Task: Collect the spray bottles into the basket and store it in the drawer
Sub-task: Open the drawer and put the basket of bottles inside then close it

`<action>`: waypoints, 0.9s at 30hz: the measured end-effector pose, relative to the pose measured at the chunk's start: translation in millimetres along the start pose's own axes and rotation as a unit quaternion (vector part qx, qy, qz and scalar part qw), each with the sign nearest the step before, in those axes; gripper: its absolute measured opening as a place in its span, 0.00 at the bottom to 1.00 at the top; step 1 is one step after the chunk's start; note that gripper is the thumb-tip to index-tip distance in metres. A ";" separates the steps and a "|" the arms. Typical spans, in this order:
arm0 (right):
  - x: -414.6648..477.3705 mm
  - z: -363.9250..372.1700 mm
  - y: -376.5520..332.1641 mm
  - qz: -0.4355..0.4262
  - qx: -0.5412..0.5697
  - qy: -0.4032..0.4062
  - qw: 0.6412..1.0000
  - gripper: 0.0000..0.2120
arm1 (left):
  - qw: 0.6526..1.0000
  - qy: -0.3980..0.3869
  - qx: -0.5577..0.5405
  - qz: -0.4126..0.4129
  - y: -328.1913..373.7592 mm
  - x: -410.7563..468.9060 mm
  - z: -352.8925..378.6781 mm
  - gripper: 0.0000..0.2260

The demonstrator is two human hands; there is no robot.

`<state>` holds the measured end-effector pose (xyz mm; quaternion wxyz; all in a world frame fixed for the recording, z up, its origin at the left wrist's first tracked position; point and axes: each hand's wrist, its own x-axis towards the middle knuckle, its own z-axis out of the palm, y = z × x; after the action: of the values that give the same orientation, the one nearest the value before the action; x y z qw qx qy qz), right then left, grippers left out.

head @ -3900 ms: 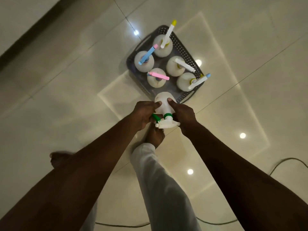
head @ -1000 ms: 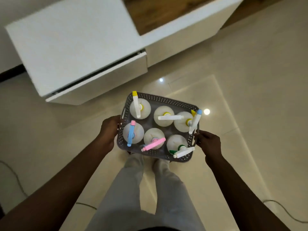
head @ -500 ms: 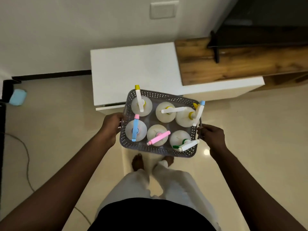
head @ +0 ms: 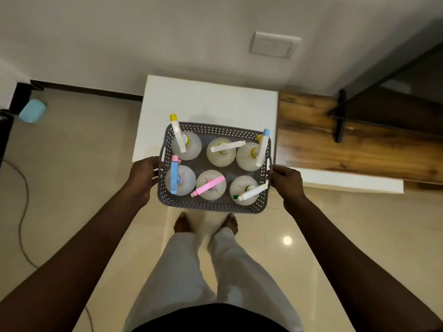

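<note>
A grey perforated basket (head: 213, 206) hangs in the air in front of me, level, held by both side handles. My left hand (head: 143, 174) grips its left handle and my right hand (head: 286, 182) grips its right one. Several white spray bottles stand upright inside it in two rows, among them a yellow-tipped bottle (head: 189, 144), a blue-headed bottle (head: 178, 179), a pink-headed bottle (head: 211, 184) and a green-collared bottle (head: 245, 190). The basket hovers over the front edge of a low white cabinet (head: 206, 104). Its drawer front is hidden behind the basket.
A wooden shelf top (head: 335, 140) with a black stand (head: 340, 116) joins the cabinet on the right. The wall with a white switch plate (head: 274, 45) rises behind. A cable (head: 22, 212) trails on the floor at left, near a light blue object (head: 32, 110). My bare feet (head: 206, 224) stand below the basket.
The last bottle went into the basket and both hands lifted it off the floor. I have carried it up to the white cabinet, which now sits closer and under the basket's far edge.
</note>
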<state>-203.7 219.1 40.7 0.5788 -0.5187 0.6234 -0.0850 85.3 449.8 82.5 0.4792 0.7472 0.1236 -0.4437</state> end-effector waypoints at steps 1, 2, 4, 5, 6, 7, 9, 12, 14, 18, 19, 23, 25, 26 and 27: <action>11.9 4.2 -3.8 0.001 -0.005 0.000 1.000 0.18 | 1.000 0.002 -0.001 -0.005 0.9 10.7 3.5 0.11; 21.5 8.2 -6.8 0.002 -0.010 0.001 1.000 0.18 | 1.000 0.001 -0.001 -0.010 1.2 19.5 6.1 0.11; 42.4 17.9 -12.9 0.008 -0.016 -0.003 1.000 0.16 | 1.000 0.001 0.000 -0.022 4.2 41.1 12.2 0.11; 51.7 23.4 -15.2 0.013 -0.017 -0.006 1.000 0.15 | 1.000 0.005 0.000 -0.027 6.6 52.5 15.0 0.10; 60.2 28.8 -17.4 0.018 -0.017 -0.008 1.000 0.15 | 0.999 0.009 0.001 -0.031 9.4 64.2 17.2 0.09; 66.7 33.4 -19.5 0.021 -0.018 -0.009 1.000 0.15 | 0.999 0.011 0.003 -0.032 11.7 74.1 19.1 0.09; 80.0 44.3 -23.7 0.027 -0.017 -0.014 0.999 0.17 | 0.999 0.011 0.019 -0.035 18.1 96.3 21.6 0.12; 97.3 60.8 -28.2 0.032 -0.015 -0.014 0.999 0.18 | 0.998 0.003 0.033 -0.049 28.5 123.5 23.1 0.15; 108.5 72.0 -30.1 0.042 -0.012 -0.009 0.999 0.19 | 0.998 -0.001 0.037 -0.059 34.8 140.6 23.8 0.13; 127.3 89.1 -33.8 0.055 0.006 -0.001 0.998 0.19 | 0.998 0.000 0.027 -0.051 36.4 173.2 24.6 0.16; 131.4 92.2 -34.7 0.056 0.005 0.000 0.998 0.18 | 0.998 0.005 0.027 -0.050 36.9 179.1 24.8 0.14; 148.1 101.4 -35.1 0.047 0.000 -0.003 0.999 0.18 | 0.998 0.007 0.027 -0.048 37.7 199.9 26.1 0.10; 156.3 104.7 -34.0 0.044 0.003 -0.006 0.999 0.17 | 0.998 0.010 0.025 -0.051 37.7 208.3 26.8 0.09; 159.6 106.0 -33.7 0.046 0.007 -0.007 0.999 0.17 | 0.998 0.010 0.022 -0.053 37.5 211.0 27.3 0.08; 162.4 106.9 -33.7 0.048 0.011 -0.007 0.999 0.17 | 0.998 0.009 0.018 -0.054 37.2 212.9 28.2 0.07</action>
<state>-64.9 135.9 -72.1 0.5922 -0.4824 0.6427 -0.0599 215.3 356.4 -65.5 0.4395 0.7519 0.1600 -0.4646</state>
